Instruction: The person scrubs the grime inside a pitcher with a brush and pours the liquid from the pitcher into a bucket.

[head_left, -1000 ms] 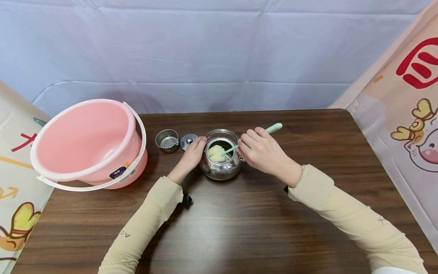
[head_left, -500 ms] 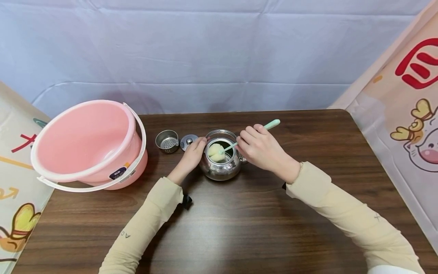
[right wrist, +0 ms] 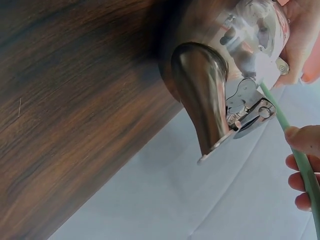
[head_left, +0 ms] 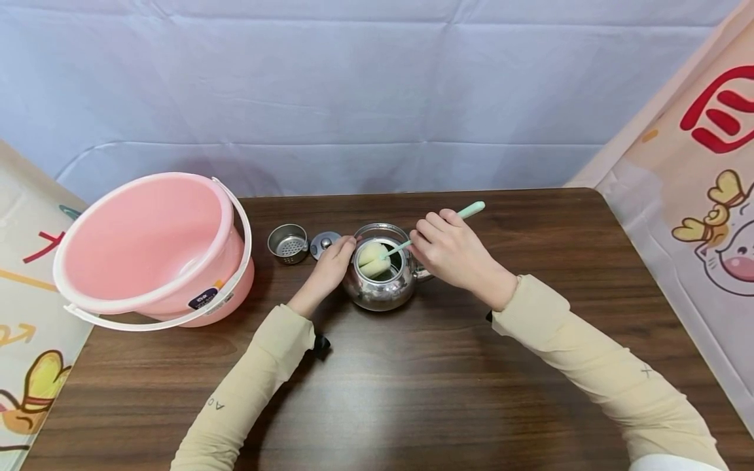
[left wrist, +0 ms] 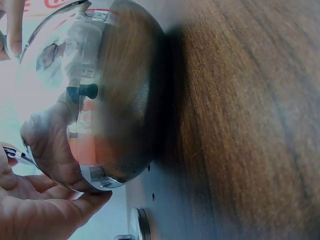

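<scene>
A shiny steel teapot (head_left: 379,296) stands on the table with its mouth uncovered and its wire handle raised. My left hand (head_left: 334,263) holds it by the left side; in the left wrist view the thumb and fingers wrap the rounded wall. In my right hand (head_left: 450,254) is the thin green handle of a sponge brush (head_left: 473,209), gripped with curled fingers. Its pale yellow sponge head (head_left: 371,255) sits in the teapot's mouth, the lower part hidden inside. The spout (right wrist: 200,95) points right, under the right hand.
Left of the teapot lie its knobbed lid (head_left: 321,244) and a perforated steel strainer (head_left: 287,246). A large pink bucket (head_left: 232,288) with a white handle stands at the table's left. A pale cloth wall (head_left: 377,98) rises behind the table (head_left: 412,392).
The sponge head has turned and shifted slightly up within the teapot's mouth. My right hand moved a little upward with the brush handle; my left hand stays on the teapot.
</scene>
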`<move>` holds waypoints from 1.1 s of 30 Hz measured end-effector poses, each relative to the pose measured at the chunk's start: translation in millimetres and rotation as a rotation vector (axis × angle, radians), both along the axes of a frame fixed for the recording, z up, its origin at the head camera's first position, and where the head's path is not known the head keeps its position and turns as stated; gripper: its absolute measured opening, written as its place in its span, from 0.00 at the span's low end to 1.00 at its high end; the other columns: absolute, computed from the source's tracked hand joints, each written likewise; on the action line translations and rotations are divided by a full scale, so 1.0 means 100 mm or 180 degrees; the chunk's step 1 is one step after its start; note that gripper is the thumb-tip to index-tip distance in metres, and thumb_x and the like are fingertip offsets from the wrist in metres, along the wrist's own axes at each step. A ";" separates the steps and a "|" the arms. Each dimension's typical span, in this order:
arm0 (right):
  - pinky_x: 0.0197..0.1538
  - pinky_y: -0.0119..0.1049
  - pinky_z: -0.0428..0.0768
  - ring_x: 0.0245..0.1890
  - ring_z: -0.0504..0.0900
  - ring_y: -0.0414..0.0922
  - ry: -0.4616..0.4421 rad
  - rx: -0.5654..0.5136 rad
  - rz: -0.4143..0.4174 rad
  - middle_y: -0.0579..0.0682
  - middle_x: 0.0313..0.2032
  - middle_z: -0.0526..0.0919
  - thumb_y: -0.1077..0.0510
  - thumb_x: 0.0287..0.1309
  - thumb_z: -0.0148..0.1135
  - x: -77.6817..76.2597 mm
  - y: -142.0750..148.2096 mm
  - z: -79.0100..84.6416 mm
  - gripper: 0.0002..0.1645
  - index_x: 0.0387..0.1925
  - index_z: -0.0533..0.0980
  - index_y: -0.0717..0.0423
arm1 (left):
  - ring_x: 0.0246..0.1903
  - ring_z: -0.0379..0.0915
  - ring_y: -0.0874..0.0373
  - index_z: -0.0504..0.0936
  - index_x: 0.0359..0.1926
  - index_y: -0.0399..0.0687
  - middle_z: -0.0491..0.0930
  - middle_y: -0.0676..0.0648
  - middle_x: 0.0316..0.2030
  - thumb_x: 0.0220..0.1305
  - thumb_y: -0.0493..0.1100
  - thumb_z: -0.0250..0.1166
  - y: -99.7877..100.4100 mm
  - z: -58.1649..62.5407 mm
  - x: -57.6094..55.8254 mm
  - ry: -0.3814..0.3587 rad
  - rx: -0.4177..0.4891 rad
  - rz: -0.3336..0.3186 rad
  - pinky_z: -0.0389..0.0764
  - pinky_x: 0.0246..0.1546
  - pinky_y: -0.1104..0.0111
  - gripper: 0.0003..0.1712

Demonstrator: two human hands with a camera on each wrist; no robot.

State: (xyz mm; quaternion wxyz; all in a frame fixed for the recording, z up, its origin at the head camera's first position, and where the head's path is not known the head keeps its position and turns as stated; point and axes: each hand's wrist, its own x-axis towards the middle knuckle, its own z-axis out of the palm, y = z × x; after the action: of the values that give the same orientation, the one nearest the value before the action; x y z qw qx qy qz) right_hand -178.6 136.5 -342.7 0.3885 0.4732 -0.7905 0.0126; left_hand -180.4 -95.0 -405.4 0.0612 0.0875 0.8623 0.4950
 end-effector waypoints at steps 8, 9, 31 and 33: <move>0.35 0.42 0.69 0.26 0.68 0.52 0.0045 0.0037 -0.0063 0.54 0.22 0.71 0.61 0.50 0.58 0.02 0.05 0.01 0.09 0.23 0.76 0.66 | 0.61 0.60 0.50 0.71 0.58 0.39 0.70 0.42 0.57 0.70 0.48 0.38 0.00 -0.01 0.00 -0.0010 -0.0064 0.0042 0.59 0.62 0.62 0.25; 0.35 0.42 0.69 0.26 0.69 0.52 0.0055 0.0045 -0.0069 0.54 0.22 0.71 0.61 0.49 0.60 0.02 0.06 0.01 0.09 0.23 0.76 0.66 | 0.61 0.60 0.50 0.71 0.58 0.39 0.70 0.42 0.57 0.70 0.48 0.38 0.00 -0.02 0.00 -0.0010 -0.0077 0.0050 0.60 0.62 0.62 0.25; 0.36 0.41 0.69 0.26 0.70 0.51 0.0043 0.0173 -0.0089 0.54 0.22 0.72 0.63 0.52 0.55 0.15 0.11 0.12 0.09 0.22 0.76 0.66 | 0.61 0.59 0.50 0.70 0.58 0.40 0.70 0.42 0.58 0.70 0.49 0.37 0.00 -0.02 -0.01 -0.0059 -0.0093 0.0058 0.59 0.62 0.62 0.26; 0.35 0.41 0.69 0.26 0.69 0.51 0.0042 0.0166 -0.0078 0.54 0.22 0.72 0.63 0.51 0.56 0.17 0.11 0.13 0.08 0.22 0.76 0.66 | 0.61 0.59 0.51 0.70 0.58 0.39 0.70 0.43 0.58 0.70 0.49 0.37 0.00 -0.02 -0.01 -0.0065 -0.0083 0.0057 0.58 0.63 0.62 0.26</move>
State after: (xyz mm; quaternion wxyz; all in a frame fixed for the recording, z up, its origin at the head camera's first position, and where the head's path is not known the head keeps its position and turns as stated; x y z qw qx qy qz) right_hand -162.0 147.6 -329.9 0.3814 0.4735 -0.7938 -0.0159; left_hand -181.1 -94.7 -407.2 0.0667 0.0739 0.8688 0.4851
